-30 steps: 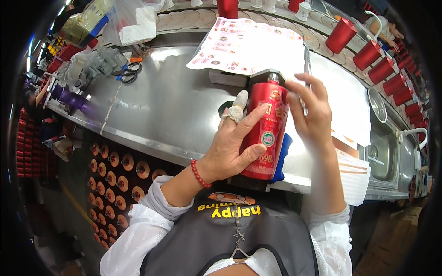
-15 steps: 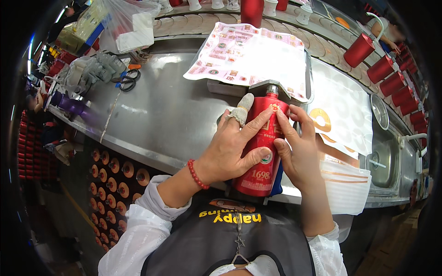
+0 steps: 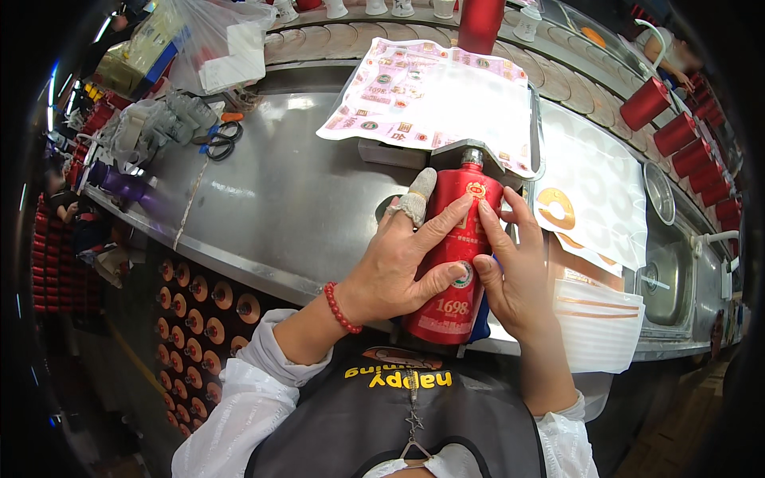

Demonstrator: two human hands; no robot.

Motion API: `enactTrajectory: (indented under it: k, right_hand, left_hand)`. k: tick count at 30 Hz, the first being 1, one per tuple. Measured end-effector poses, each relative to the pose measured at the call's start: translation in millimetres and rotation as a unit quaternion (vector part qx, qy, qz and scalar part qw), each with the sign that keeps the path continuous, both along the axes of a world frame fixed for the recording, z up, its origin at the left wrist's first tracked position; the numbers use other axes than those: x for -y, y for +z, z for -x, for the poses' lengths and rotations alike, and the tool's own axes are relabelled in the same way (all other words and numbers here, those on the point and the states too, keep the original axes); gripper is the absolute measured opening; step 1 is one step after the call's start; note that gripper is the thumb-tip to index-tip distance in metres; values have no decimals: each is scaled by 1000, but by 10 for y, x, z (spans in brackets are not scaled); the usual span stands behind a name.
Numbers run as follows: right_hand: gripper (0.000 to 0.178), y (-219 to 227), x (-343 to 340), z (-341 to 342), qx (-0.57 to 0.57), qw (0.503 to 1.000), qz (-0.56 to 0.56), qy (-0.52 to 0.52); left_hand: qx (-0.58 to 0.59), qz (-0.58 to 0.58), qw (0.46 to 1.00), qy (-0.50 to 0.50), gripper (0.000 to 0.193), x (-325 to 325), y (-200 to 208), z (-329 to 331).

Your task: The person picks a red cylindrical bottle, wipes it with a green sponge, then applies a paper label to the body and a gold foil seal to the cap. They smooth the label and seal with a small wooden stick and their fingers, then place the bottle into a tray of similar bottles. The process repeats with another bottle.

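A worker is leaning in over a red bottle (image 3: 456, 245) that is lying face up at the near edge of a stainless-steel counter (image 3: 279, 191), its neck seated in a dark notched bracket (image 3: 496, 162), which is apparently stopping it from rolling. The left hand (image 3: 394, 263), wearing a grey finger cot (image 3: 422, 195), is resting unclenched, index finger and thumb on the bottle's front; the right hand (image 3: 518, 275) is lying loosely opposite, likely balancing the pressure. Both index fingertips are meeting just below a gold crest (image 3: 476, 190). A pink-and-white sticker sheet (image 3: 374, 111) is spreading beyond the bracket and a sheet of gold decals (image 3: 594, 167) is sitting to the right, both seemingly placed for easy reach. Scissors (image 3: 223, 143) are lying farther left. Behind, a curved conveyor (image 3: 351, 40) is carrying more red bottles (image 3: 677, 135) past a sink (image 3: 668, 287), while a co-worker's arm (image 3: 673, 73) is showing at far right.
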State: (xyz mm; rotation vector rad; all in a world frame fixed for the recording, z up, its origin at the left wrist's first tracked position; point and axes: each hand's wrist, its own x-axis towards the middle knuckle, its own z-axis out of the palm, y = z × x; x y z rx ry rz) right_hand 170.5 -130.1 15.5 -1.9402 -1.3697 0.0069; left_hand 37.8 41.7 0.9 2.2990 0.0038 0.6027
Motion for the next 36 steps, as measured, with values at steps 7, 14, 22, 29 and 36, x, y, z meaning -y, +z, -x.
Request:
enactTrajectory:
  k: [7,14,22,29,36]
  right_hand:
    - [51,17,30,-10,18,1000,-15,3]
    - [57,-97,136,32,-26,999,-18,29]
    - [62,-104,179,105,-22,1000,1,13]
    - [70,-37,224,85,-32,999,11,30]
    - [68,-18,240,111,-65,996,37,51]
  left_hand:
    - [25,-1,1000,-12,72,-30,24,-10]
    - [37,15,998,-57,76,-41,-91,66]
    - [36,23,997,-70,79,-12,-86,95]
    - [40,21,995,-88,82,-81,-73,118]
    - [3,-30,997,-71,87,-54,-79,155]
